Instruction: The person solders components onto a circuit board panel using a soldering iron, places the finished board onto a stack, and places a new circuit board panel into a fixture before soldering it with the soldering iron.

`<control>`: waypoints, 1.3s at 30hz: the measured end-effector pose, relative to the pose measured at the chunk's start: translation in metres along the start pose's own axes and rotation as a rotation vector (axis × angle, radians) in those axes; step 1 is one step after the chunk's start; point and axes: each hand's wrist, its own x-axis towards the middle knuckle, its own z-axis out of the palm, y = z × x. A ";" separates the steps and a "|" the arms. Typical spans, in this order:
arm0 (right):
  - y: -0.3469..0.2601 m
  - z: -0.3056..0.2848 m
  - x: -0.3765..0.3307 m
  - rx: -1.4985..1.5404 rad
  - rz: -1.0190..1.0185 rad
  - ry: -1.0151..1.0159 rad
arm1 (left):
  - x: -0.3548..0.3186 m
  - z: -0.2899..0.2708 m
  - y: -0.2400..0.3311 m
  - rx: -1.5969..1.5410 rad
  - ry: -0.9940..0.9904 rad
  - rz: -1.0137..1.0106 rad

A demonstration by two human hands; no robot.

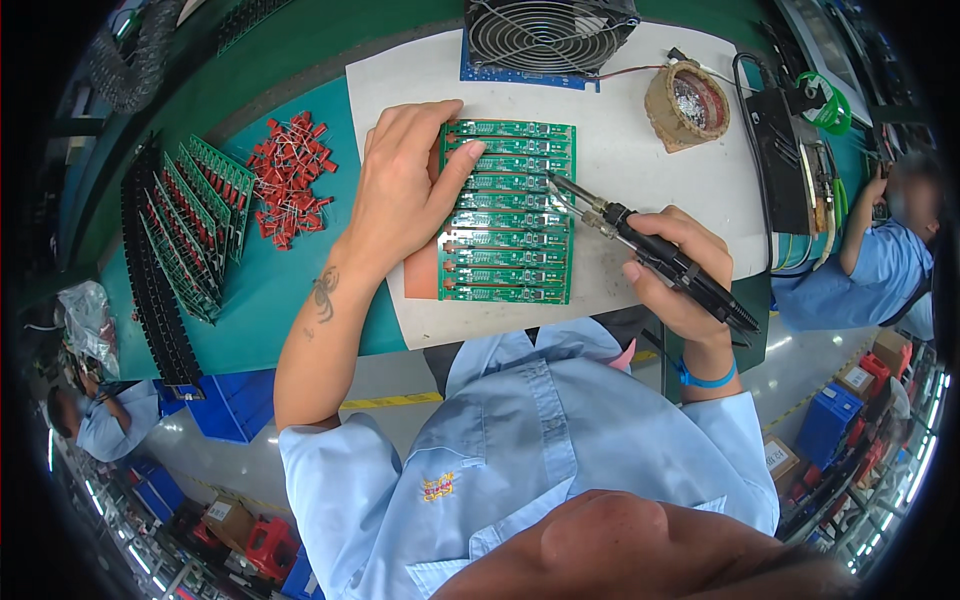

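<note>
A green circuit board panel (508,238), made up of several narrow strips, lies on the white sheet in front of me. My left hand (405,180) grips its upper left edge, with the thumb on top of the strips and the other fingers partly hidden behind. In my right hand (685,270) is a black soldering iron (655,248) with a thin metal tube beside its shaft. Its tip points at the right part of the panel, near an upper-middle strip; whether it touches is too small to tell. An orange-brown piece (421,270) shows under the panel's left edge.
At left, a pile of red components (288,175) with wire leads lies beside several boards (195,225) standing in a black rack (160,270). A fan (548,35) stands at the far edge. Right of it are a round tip-cleaning pot (690,105) and a black box (780,165) with cables.
</note>
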 end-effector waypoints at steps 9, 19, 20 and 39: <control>0.000 -0.009 -0.006 -0.035 -0.016 0.023 | 0.000 0.000 0.000 -0.011 -0.005 -0.018; 0.031 -0.016 -0.010 -0.068 0.090 0.738 | 0.000 0.000 0.000 0.001 -0.019 -0.031; 0.034 -0.016 -0.010 -0.034 0.090 0.724 | 0.000 0.000 0.000 0.015 -0.021 -0.016; -0.012 -0.012 -0.017 0.030 -0.022 0.040 | -0.001 0.003 0.005 -0.105 -0.086 0.040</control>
